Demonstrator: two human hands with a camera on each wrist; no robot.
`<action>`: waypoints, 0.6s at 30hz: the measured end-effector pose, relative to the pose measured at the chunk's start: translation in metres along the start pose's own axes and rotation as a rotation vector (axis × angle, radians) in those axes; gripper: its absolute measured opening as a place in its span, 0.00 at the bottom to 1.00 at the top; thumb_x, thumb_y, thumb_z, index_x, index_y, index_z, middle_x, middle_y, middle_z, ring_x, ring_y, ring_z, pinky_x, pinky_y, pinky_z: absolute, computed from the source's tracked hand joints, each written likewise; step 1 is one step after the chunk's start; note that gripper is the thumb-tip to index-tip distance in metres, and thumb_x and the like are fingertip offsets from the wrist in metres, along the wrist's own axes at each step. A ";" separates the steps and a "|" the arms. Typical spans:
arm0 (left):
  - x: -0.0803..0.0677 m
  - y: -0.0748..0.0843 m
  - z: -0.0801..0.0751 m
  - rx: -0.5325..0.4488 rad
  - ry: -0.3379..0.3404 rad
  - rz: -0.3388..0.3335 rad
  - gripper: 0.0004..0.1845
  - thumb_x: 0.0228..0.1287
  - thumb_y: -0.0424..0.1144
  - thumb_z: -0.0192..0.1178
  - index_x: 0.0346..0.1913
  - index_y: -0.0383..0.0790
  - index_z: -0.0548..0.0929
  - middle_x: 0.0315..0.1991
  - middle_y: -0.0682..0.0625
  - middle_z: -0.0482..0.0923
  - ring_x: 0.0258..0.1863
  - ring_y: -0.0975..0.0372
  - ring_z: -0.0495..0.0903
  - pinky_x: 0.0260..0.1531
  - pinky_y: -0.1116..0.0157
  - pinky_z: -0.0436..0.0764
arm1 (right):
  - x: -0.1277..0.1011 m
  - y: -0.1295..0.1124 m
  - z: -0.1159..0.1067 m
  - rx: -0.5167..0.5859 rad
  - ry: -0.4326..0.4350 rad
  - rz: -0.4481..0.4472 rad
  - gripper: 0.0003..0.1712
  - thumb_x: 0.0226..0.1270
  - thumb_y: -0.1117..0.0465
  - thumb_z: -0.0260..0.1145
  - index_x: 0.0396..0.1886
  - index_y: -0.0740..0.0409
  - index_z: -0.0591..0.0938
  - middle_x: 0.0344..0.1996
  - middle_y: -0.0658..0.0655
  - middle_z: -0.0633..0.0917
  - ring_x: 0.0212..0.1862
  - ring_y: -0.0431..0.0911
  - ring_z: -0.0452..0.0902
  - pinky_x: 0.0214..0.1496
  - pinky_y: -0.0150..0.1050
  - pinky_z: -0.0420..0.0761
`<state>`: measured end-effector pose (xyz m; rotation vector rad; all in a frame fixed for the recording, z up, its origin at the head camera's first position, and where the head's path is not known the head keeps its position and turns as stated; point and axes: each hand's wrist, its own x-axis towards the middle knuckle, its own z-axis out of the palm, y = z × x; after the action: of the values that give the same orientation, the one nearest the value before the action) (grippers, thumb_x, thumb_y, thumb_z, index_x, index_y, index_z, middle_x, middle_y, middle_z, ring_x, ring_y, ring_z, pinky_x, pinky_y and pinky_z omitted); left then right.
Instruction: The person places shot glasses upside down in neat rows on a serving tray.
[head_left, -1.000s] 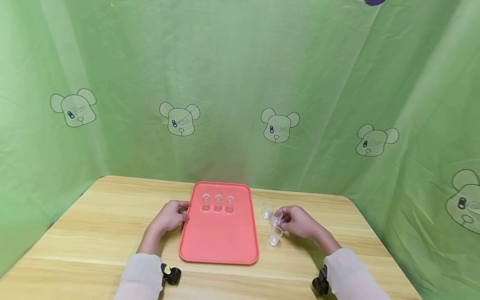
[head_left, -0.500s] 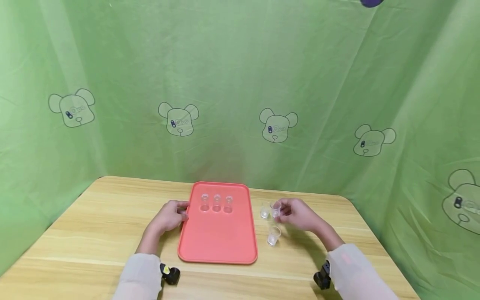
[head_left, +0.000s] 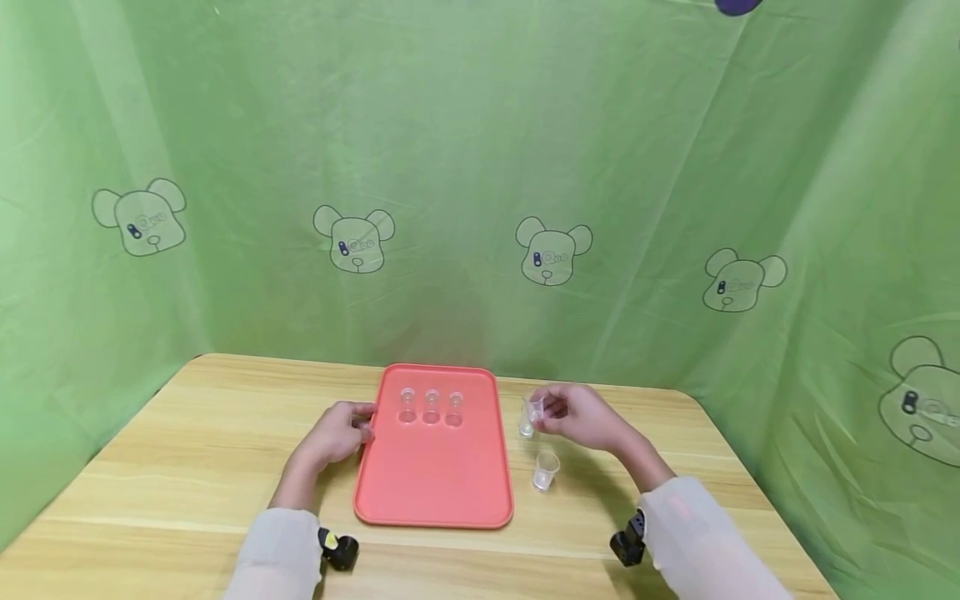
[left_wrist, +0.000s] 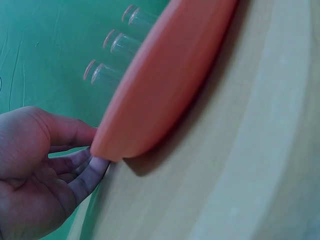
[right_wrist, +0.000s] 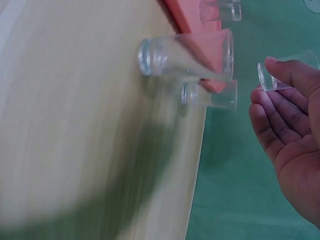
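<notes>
My left hand (head_left: 336, 431) pinches the left rim of a red tray (head_left: 431, 487), with fingers above and below the edge in the left wrist view. Three small clear glasses (head_left: 432, 408) stand in a row on the tray's far half, seemingly upside down. Off the tray's right side, my right hand (head_left: 581, 414) holds another clear glass (right_wrist: 270, 77) between thumb and fingers, lifted above the table. Just beside and partly behind it is an upright glass (head_left: 526, 428) on the table. A nearer upright glass (head_left: 545, 473) stands by the tray's right edge.
The wooden table (head_left: 187, 467) reaches back to a green curtain (head_left: 450, 167) printed with bear heads, which also hangs at both sides. A small black camera (head_left: 341, 552) sits at the left wrist and another black camera (head_left: 628, 540) at the right.
My right hand has raised its glass and carried it left and away from me, past the far loose glass. My left hand stays at the tray's rim.
</notes>
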<state>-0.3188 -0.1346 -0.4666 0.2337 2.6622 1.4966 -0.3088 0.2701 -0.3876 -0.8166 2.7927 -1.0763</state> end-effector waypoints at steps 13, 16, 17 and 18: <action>-0.003 0.003 -0.002 -0.005 -0.013 0.005 0.25 0.65 0.23 0.59 0.66 0.24 0.75 0.50 0.39 0.84 0.43 0.56 0.81 0.36 0.63 0.81 | 0.018 -0.027 0.011 0.003 -0.003 -0.013 0.17 0.63 0.66 0.73 0.50 0.66 0.84 0.35 0.53 0.86 0.39 0.45 0.82 0.43 0.36 0.84; -0.003 0.003 -0.002 -0.007 -0.012 0.005 0.25 0.65 0.23 0.59 0.66 0.24 0.75 0.50 0.39 0.84 0.43 0.56 0.81 0.36 0.63 0.81 | 0.024 -0.032 0.016 -0.008 -0.004 -0.031 0.17 0.62 0.66 0.73 0.51 0.66 0.85 0.35 0.53 0.86 0.39 0.44 0.82 0.44 0.36 0.84; -0.003 0.002 -0.001 -0.007 -0.012 0.006 0.25 0.65 0.23 0.59 0.66 0.24 0.75 0.50 0.39 0.84 0.43 0.56 0.81 0.36 0.63 0.81 | 0.026 -0.034 0.018 -0.009 -0.004 -0.037 0.17 0.62 0.67 0.73 0.51 0.66 0.85 0.35 0.53 0.86 0.39 0.44 0.82 0.44 0.35 0.84; -0.002 0.002 -0.001 -0.007 -0.012 0.005 0.25 0.65 0.23 0.59 0.66 0.24 0.76 0.50 0.39 0.84 0.43 0.56 0.81 0.35 0.63 0.81 | 0.028 -0.036 0.019 -0.011 -0.005 -0.043 0.17 0.62 0.67 0.73 0.51 0.66 0.85 0.35 0.52 0.86 0.39 0.43 0.82 0.44 0.35 0.84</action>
<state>-0.3163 -0.1349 -0.4640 0.2485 2.6491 1.5008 -0.3123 0.2221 -0.3752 -0.8825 2.7918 -1.0641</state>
